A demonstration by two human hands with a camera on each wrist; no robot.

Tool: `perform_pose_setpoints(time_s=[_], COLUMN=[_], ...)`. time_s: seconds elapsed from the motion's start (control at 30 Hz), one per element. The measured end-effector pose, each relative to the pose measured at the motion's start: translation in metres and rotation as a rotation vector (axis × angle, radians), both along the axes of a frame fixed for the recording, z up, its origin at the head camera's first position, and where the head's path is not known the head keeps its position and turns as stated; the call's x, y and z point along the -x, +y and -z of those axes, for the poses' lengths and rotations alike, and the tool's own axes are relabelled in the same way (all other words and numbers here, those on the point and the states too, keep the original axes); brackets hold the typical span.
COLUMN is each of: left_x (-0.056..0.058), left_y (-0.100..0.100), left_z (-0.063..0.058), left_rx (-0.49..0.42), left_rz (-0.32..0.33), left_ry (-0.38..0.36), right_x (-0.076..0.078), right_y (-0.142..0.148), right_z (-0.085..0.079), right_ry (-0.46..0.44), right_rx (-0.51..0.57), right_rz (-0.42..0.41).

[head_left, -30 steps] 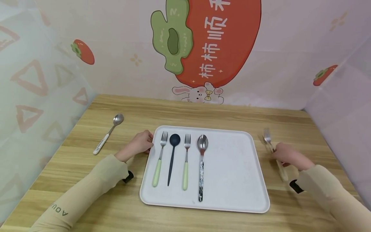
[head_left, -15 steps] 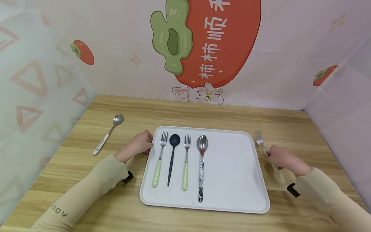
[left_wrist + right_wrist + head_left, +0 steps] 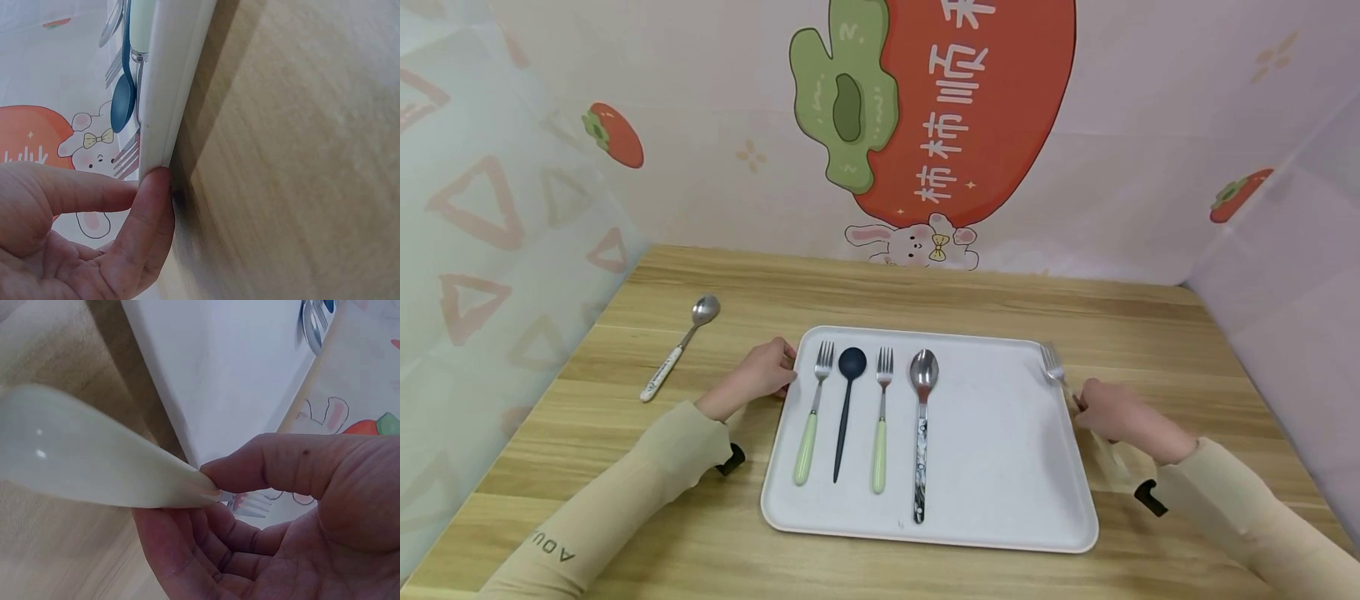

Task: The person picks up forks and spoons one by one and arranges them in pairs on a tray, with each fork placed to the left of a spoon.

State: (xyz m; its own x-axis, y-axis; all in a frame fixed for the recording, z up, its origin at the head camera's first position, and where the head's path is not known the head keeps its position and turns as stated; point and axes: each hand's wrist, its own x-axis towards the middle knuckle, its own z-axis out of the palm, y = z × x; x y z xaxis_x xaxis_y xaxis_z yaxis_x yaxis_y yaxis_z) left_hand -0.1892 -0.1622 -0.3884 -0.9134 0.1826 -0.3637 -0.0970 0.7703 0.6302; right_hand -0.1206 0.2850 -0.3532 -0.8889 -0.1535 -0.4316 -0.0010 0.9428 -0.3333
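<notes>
My right hand (image 3: pixel 1116 412) pinches a fork (image 3: pixel 1052 363) by its pale handle (image 3: pixel 81 456). Its tines (image 3: pixel 250 503) hover over the right rim of a white tray (image 3: pixel 1000 433). Lying side by side on the tray's left half are a green-handled fork (image 3: pixel 811 425), a dark blue spoon (image 3: pixel 848 392), a second green-handled fork (image 3: pixel 881 433) and a steel spoon with a marbled handle (image 3: pixel 921 417). My left hand (image 3: pixel 758 373) rests against the tray's left rim (image 3: pixel 175 75), where its thumb (image 3: pixel 150 212) and forefinger tip touch the rim.
A steel spoon with a white handle (image 3: pixel 677 348) lies on the wooden table (image 3: pixel 925 292) at the far left. Patterned screens wall in the table on the left, back and right. The tray's right half is bare.
My right hand has carried the fork leftward from the table at the right to the tray's right rim. The left hand and the cutlery on the tray have not moved.
</notes>
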Motion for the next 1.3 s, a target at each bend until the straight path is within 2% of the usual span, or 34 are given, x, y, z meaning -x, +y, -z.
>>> perform_pose_setpoints(time_s=[0.2, 0.43, 0.77, 1.1, 1.3], left_x=[0.000, 0.000, 0.001, 0.002, 0.001], left_y=[-0.001, -0.001, -0.002, 0.001, -0.001], left_z=[0.000, 0.001, 0.002, 0.001, 0.001], left_rx=[0.000, -0.003, 0.003, 0.000, 0.000], left_rz=[0.021, 0.017, 0.010, -0.007, -0.005], left_ry=[0.017, 0.017, 0.013, 0.005, 0.002], right_x=[-0.005, -0.007, -0.008, -0.013, -0.013], right_y=[-0.008, -0.018, -0.037, -0.051, -0.062], right_z=[0.001, -0.002, -0.004, -0.002, 0.002], right_ry=[-0.002, -0.021, 0.014, 0.057, 0.044], right_rx=[0.021, -0.030, -0.061, -0.013, 0.036], right_rz=[-0.003, -0.005, -0.077, -0.118, -0.097])
